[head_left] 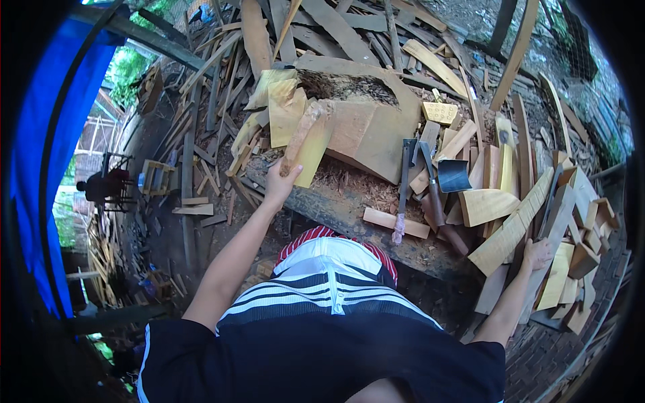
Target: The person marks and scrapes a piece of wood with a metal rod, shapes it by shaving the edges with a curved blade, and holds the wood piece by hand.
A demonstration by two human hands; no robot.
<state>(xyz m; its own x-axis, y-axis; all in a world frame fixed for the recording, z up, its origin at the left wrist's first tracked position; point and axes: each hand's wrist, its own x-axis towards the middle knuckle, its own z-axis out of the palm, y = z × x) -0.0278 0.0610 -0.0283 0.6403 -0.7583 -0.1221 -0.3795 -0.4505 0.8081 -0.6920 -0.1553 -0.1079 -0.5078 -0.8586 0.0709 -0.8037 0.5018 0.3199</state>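
Observation:
My left hand [282, 184] is closed around the lower end of a wood block [311, 156] with one rough brown edge and a yellowish smooth face. The block tilts against a large hollowed block of wood [390, 134] on the bench. My right hand [537, 254] is out to the right, its fingers closed over the edge of a long greyish board [552, 232] in a heap of cut wood. A long metal blade [405, 168] with a pink-wrapped handle lies between my hands. Beside it is a tool with a curved dark blade [455, 176].
The bench edge [336, 218] runs in front of my waist, strewn with chips. Offcuts and wedges [490, 205] crowd its right side. Long scrap boards [342, 30] pile up behind. A blue tarp [60, 134] hangs at left; a person [101, 185] is in the distance.

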